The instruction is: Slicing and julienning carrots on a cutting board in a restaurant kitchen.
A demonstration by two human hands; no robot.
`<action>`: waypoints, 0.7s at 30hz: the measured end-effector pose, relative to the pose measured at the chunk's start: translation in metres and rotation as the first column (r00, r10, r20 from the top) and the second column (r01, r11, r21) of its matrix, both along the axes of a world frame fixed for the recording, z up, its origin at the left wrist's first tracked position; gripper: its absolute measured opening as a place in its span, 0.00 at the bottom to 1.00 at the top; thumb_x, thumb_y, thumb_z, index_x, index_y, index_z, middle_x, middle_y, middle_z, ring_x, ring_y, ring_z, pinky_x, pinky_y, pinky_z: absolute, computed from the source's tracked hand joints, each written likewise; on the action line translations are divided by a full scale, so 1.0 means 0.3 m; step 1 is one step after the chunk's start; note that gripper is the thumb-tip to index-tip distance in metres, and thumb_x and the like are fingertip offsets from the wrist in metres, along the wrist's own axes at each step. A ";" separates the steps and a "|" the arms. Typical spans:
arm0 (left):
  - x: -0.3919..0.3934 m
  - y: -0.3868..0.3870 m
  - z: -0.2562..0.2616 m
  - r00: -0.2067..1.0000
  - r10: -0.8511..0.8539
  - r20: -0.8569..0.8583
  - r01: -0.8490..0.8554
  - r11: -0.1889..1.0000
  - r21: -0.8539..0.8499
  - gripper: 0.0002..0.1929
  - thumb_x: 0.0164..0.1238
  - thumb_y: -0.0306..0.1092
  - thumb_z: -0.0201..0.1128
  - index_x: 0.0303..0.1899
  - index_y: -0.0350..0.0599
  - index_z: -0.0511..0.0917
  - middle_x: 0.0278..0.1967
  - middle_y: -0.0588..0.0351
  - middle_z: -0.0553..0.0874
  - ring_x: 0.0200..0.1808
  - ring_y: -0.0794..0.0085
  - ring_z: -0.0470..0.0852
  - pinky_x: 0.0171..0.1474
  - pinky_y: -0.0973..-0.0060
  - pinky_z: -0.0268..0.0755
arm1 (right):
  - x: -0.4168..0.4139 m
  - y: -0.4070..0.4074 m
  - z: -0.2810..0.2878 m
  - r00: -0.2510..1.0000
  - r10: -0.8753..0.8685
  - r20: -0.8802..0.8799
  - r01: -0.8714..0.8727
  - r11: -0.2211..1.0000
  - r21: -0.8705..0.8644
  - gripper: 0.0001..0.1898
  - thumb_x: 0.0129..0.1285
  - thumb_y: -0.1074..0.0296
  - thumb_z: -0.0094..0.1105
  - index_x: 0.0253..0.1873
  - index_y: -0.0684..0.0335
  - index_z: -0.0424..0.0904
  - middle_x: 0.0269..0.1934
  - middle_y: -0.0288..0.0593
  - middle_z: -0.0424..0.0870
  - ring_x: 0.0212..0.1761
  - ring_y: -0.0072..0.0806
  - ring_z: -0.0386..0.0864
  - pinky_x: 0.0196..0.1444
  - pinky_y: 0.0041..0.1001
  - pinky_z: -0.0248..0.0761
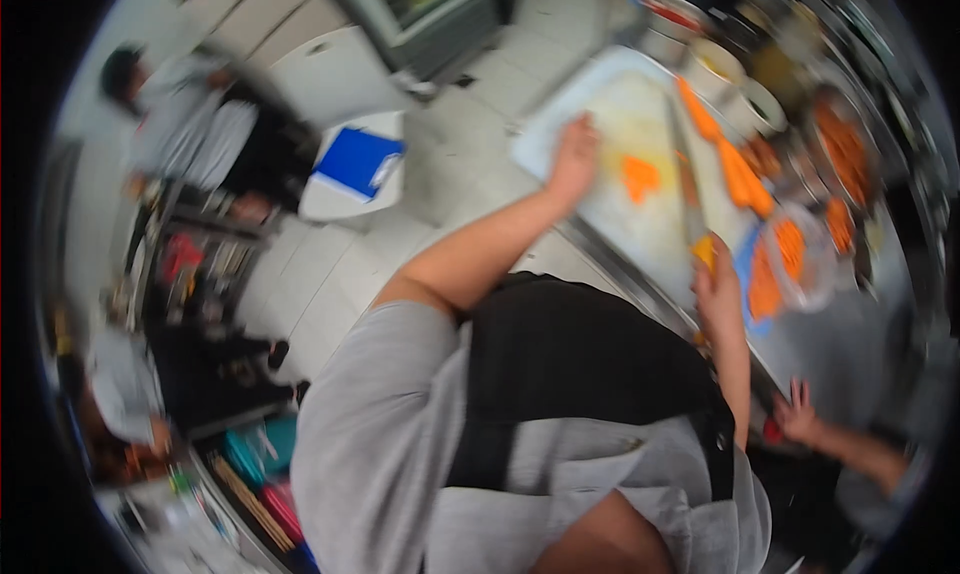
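Observation:
My right hand [718, 285] grips the yellow handle of a kitchen knife [688, 176], its long blade lying over the white cutting board [611, 86]. At the board's near left edge is my left hand [576, 157], fingers blurred, so whether it holds anything is unclear. Between my hands, small orange pieces [640, 178], apparently carrot, lie on the yellow-stained board. Whole peeled carrots [739, 170] rest along its far side, beyond the blade. Right of my right hand, a clear plastic tub [817, 274] lies tilted beside cut orange pieces [776, 262] on something blue.
White containers [712, 67] and a bowl of orange food [844, 150] crowd the steel counter [847, 349]. Another person's hand [799, 416] is at the counter edge. A white chair [337, 78] holds a blue clipboard [360, 161]. Two people [187, 116] stand at left.

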State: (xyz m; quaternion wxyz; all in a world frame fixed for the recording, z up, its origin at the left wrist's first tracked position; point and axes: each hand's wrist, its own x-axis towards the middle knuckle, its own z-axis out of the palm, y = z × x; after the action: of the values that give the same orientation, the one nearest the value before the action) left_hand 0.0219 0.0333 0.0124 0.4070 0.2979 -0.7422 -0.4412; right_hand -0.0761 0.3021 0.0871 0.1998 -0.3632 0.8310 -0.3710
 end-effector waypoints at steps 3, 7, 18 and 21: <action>-0.011 0.020 0.049 0.996 -0.064 -0.064 0.071 0.990 0.121 0.24 0.76 0.45 0.44 0.63 0.36 0.65 0.62 0.43 0.70 0.65 0.60 0.67 0.68 0.70 0.56 | 0.031 0.088 0.010 0.994 -0.059 -0.096 0.064 0.997 0.046 0.24 0.65 0.71 0.48 0.65 0.67 0.62 0.49 0.58 0.78 0.48 0.45 0.79 0.50 0.33 0.72; -0.070 0.056 0.051 0.982 -0.165 -0.095 0.179 0.970 0.161 0.23 0.76 0.41 0.44 0.64 0.34 0.62 0.61 0.43 0.69 0.61 0.59 0.69 0.65 0.68 0.60 | 0.111 0.154 0.071 0.900 -0.205 0.385 0.208 0.978 0.035 0.23 0.69 0.69 0.46 0.67 0.62 0.60 0.36 0.39 0.74 0.24 0.19 0.71 0.22 0.19 0.66; -0.184 0.176 0.040 0.961 -0.196 0.193 0.241 0.938 -0.248 0.31 0.70 0.43 0.54 0.64 0.27 0.57 0.65 0.34 0.62 0.68 0.47 0.59 0.70 0.61 0.51 | 0.177 0.024 -0.032 0.791 -0.177 0.586 0.229 0.973 -0.014 0.25 0.71 0.68 0.43 0.71 0.61 0.54 0.36 0.39 0.74 0.22 0.20 0.71 0.20 0.21 0.67; -0.174 0.204 0.098 0.942 -0.222 0.251 0.269 0.948 -0.171 0.37 0.66 0.49 0.58 0.64 0.25 0.56 0.66 0.33 0.61 0.69 0.45 0.55 0.70 0.60 0.49 | 0.189 -0.051 -0.019 0.806 -0.162 0.570 0.201 0.980 -0.005 0.25 0.70 0.68 0.44 0.70 0.63 0.54 0.36 0.41 0.75 0.22 0.19 0.71 0.20 0.21 0.68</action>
State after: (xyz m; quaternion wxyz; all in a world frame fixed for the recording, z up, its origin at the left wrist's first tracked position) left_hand -0.0303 0.0944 0.0418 0.2887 0.2084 -0.8565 -0.3736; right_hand -0.0193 0.2869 0.0814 0.3890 -0.1619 0.7526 -0.5060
